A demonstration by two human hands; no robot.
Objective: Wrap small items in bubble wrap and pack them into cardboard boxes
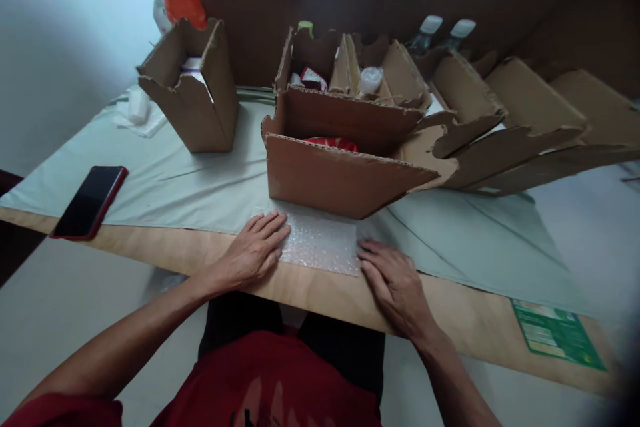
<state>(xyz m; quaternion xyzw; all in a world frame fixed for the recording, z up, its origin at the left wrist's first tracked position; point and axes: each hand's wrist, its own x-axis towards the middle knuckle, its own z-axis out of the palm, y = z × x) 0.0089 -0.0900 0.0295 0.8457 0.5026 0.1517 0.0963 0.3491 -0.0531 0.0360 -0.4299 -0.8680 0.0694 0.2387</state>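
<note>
Both hands (left [255, 250], right [393, 280]) flat — bubble wrap [320, 243]

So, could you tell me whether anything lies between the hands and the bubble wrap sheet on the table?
Nothing visible does. The left hand rests flat on the bubble wrap sheet's left edge, and the right hand touches its right edge. The cardboard box stands just behind.

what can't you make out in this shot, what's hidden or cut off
- Head view: red item in the front cardboard box, mostly hidden by the box wall.
- Two bottles behind the boxes: only caps show.
- Green label: print too small.
- Left hand and right hand rest flat on bubble wrap.
</note>
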